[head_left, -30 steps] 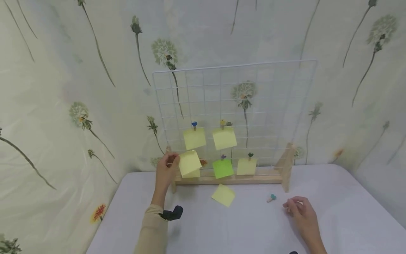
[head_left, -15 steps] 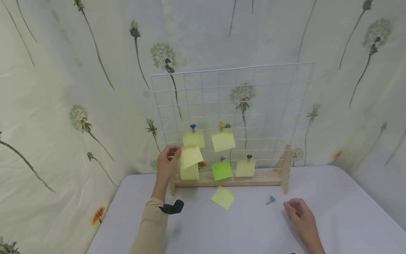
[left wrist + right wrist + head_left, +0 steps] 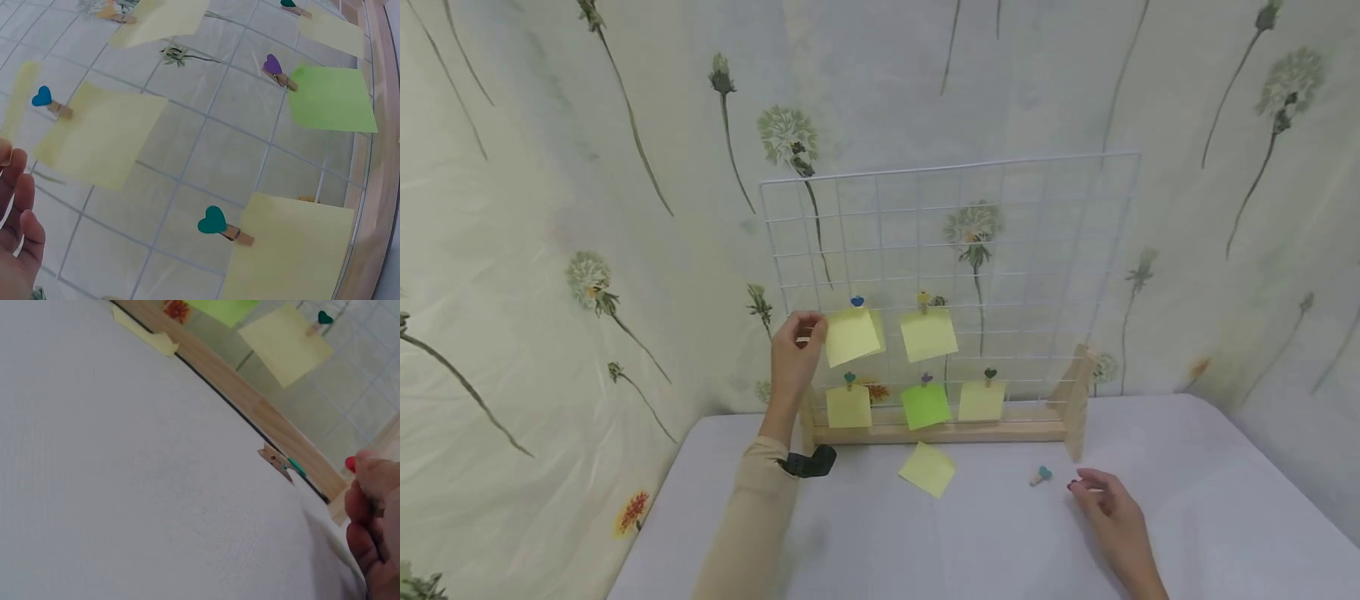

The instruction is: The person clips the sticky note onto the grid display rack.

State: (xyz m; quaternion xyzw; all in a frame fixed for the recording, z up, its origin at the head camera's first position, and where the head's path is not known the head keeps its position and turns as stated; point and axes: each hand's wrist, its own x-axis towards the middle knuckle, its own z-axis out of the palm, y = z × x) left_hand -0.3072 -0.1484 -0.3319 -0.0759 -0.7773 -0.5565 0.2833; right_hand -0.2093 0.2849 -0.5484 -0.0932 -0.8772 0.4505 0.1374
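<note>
My left hand (image 3: 796,354) pinches a yellow sticky note (image 3: 850,337) by its left edge, held in front of the note pinned under a blue heart clothespin (image 3: 857,301). In the left wrist view that pinned note (image 3: 103,137) hangs apart from the held one (image 3: 20,97). My right hand (image 3: 1112,521), over the table at right, pinches a small clothespin with a red top (image 3: 350,464), mostly hidden by the fingers. Near it lies a wooden clothespin with a teal heart (image 3: 1041,476). Another yellow sticky note (image 3: 928,469) lies on the table before the rack.
A white wire grid (image 3: 955,167) stands upright on a wooden base (image 3: 940,432). Pinned to it are a green note (image 3: 925,407) and several yellow ones, including one under a yellow clothespin (image 3: 929,335). Floral cloth (image 3: 625,350) hangs behind the white table (image 3: 880,542).
My left hand has risen with the yellow note, from over the lower left pinned note to over the one above, uncovering the lower note's teal clothespin. The right hand has barely moved.
</note>
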